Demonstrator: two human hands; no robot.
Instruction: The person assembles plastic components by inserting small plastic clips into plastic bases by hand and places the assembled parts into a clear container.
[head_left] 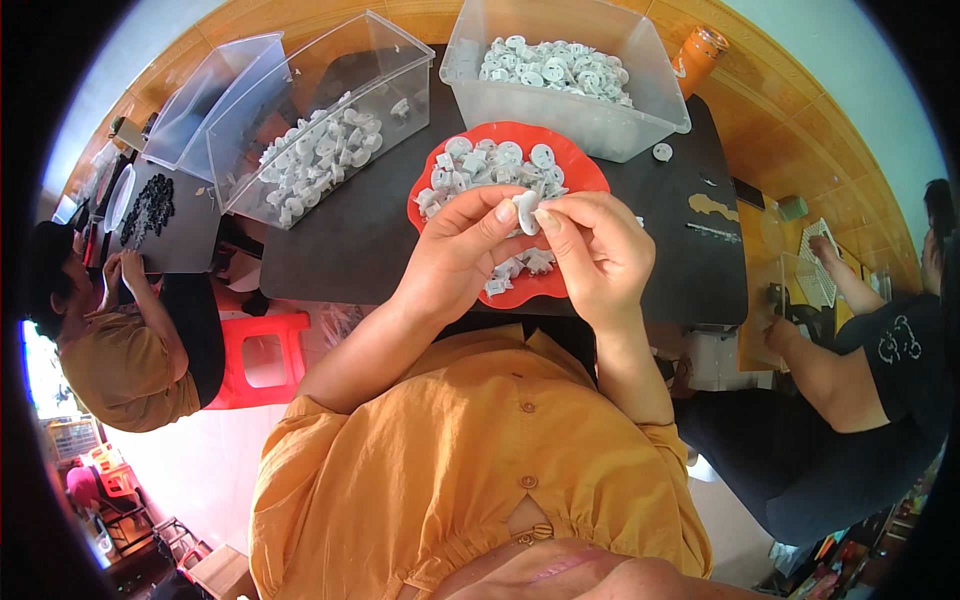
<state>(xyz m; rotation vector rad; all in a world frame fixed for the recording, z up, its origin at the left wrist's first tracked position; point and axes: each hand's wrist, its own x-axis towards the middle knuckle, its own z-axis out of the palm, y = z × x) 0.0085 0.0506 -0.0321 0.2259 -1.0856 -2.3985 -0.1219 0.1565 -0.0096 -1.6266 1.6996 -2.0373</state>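
Observation:
Between my two hands is a small white plastic part [526, 212] with a rounded face, held above a red scalloped tray [590, 178]. My left hand [462, 240] pinches it from the left with thumb and forefinger. From the other side, the thumb and fingertips of my right hand [598, 250] close on its edge. Many similar white plastic parts [480, 160] lie heaped in the tray, and more show below my hands at its near side. The fingers partly hide the held piece.
Behind the tray stand a clear bin [560, 115] full of white parts and a tilted clear bin [395, 120] partly filled. An orange can [698, 58] is at the back right. One person [130, 350] sits left by black pieces [150, 208]; another person [850, 400] works at right.

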